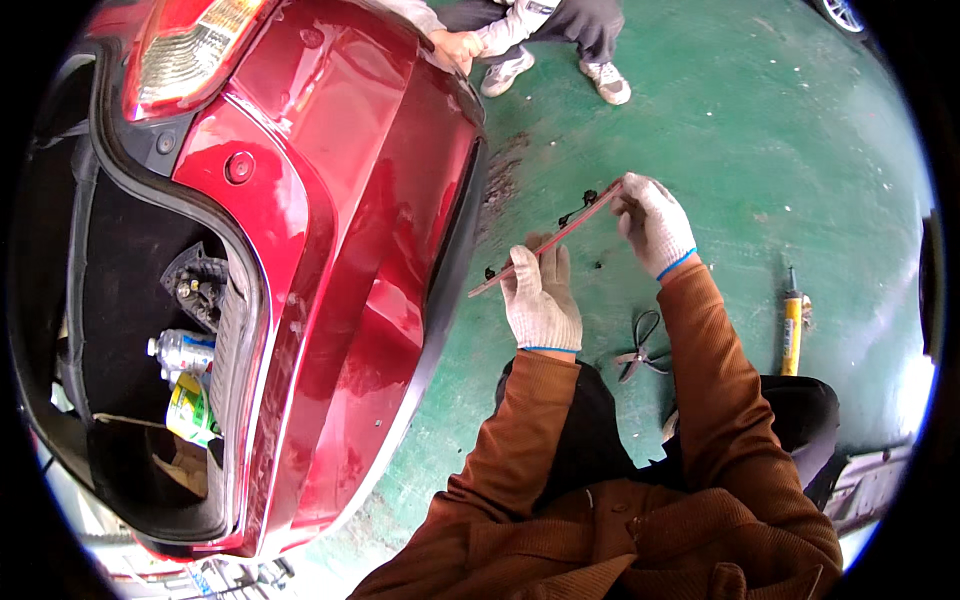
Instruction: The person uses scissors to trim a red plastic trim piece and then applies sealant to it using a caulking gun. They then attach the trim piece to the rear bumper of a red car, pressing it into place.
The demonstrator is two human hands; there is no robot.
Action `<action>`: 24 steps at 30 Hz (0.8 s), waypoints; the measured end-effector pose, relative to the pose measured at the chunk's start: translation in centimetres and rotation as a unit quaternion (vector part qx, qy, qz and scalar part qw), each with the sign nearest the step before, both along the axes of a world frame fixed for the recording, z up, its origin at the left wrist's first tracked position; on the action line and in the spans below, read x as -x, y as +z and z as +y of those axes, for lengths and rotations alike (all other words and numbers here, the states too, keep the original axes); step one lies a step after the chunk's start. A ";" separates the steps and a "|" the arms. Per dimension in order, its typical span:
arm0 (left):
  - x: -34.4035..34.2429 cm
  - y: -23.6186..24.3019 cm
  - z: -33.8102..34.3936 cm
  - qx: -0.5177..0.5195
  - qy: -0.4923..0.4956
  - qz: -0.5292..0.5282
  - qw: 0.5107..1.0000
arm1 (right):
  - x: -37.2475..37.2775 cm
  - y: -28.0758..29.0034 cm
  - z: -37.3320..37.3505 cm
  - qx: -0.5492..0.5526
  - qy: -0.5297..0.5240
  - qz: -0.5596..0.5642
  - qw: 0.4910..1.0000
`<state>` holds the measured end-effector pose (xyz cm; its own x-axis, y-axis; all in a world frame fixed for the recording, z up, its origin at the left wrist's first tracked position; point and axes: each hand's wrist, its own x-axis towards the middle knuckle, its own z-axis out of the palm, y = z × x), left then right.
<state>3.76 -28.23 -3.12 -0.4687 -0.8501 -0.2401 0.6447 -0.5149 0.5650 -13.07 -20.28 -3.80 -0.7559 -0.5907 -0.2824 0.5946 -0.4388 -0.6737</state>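
Note:
My left hand [540, 305], in a white knit glove with a blue cuff, holds the lower part of a long, narrow pinkish strip [583, 212] with small black clips along it. My right hand [652, 225], gloved the same way, grips the strip's upper end. The strip lies slanted across my view, right of a red car's rear bumper [370, 230].
An open trunk [110, 300] holds bottles [185, 352]. A co-worker's hands [460, 48] are at the bumper's far edge, with shoes [605, 80] nearby. On the green floor [760, 170] lie a yellow sealant tube [791, 335] and a cutting tool [635, 357].

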 end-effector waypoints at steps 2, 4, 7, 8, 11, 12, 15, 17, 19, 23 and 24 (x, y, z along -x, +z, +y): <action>0.5 -1.1 -0.3 0.012 0.013 -0.002 1.000 | 1.6 -1.6 -1.8 0.037 0.026 -0.010 0.999; 0.6 -1.7 -1.2 0.024 0.034 -0.006 0.999 | 2.5 -2.2 -4.5 0.076 0.056 -0.014 0.995; -0.1 -2.0 -2.6 0.053 0.065 -0.033 0.996 | 2.9 -3.7 -8.4 0.118 0.103 -0.032 0.987; -0.7 -2.4 -3.3 0.067 0.052 -0.025 0.996 | 3.1 -4.3 -9.7 0.131 0.120 -0.037 0.983; -1.7 -1.9 -4.2 0.104 0.043 -0.062 0.992 | 3.5 -5.9 -12.8 0.158 0.146 -0.062 0.975; -1.9 -1.8 -4.4 0.113 0.046 -0.065 0.990 | 3.5 -5.8 -13.4 0.168 0.148 -0.070 0.972; -2.8 -1.7 -5.1 0.132 0.045 -0.076 0.987 | 3.5 -6.2 -14.7 0.197 0.173 -0.063 0.963; -3.5 -1.9 -5.3 0.117 0.063 -0.097 0.986 | 3.3 -6.5 -15.2 0.217 0.184 -0.043 0.958; -4.2 -2.1 -5.6 0.113 0.075 -0.106 0.985 | 2.7 -6.9 -15.5 0.225 0.192 -0.047 0.954; -4.8 -2.0 -5.7 0.098 0.088 -0.093 0.987 | 2.2 -6.3 -15.8 0.229 0.197 -0.029 0.953; -5.0 -2.1 -6.0 0.094 0.089 -0.094 0.987 | 2.2 -6.1 -15.8 0.218 0.197 -0.030 0.955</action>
<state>8.79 -34.25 -5.25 -0.2708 -0.9525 -0.1390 0.5904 -0.2784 0.7576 -15.23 -36.13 -9.92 -0.4404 -0.8976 0.0200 0.8038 -0.4041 -0.4366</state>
